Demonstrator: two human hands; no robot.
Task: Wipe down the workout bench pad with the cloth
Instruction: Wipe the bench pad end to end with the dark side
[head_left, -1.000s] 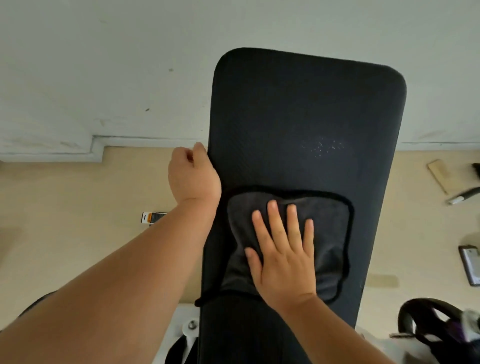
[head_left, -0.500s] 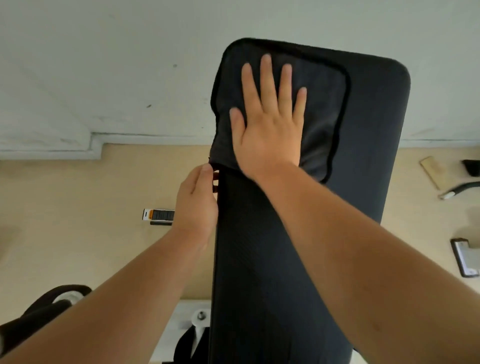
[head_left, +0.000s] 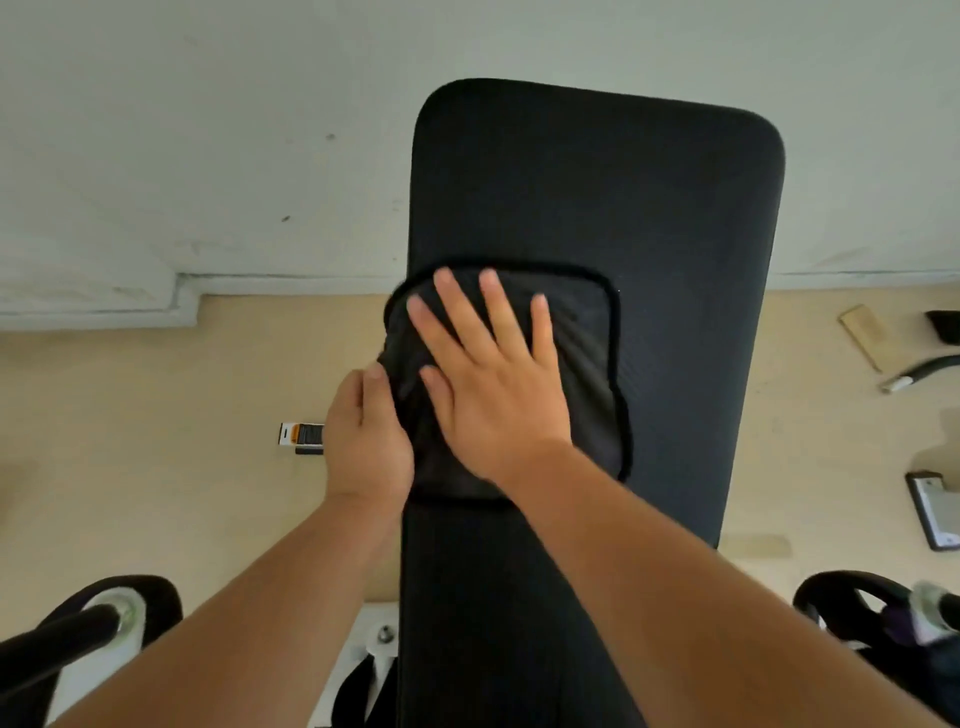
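Note:
The black bench pad (head_left: 675, 218) runs from the bottom of the head view up toward the wall. A dark grey cloth (head_left: 589, 364) with a black hem lies on the pad's left half, about midway along, its left edge bunched over the pad's side. My right hand (head_left: 493, 379) presses flat on the cloth, fingers spread. My left hand (head_left: 366, 436) curls around the pad's left edge, thumb touching the cloth's bunched edge.
A small orange-and-black packet (head_left: 301, 435) lies on the tan floor left of the bench. A wooden block (head_left: 862, 335), a tube (head_left: 919, 371) and a flat device (head_left: 935, 514) lie on the right. Black weight plates (head_left: 852, 597) sit at both lower corners. The white wall (head_left: 208, 156) is ahead.
My right hand pushed the cloth up to the pad's far end, then dragged it back to the middle, on the left side. My left hand slid nearer along the pad's left edge.

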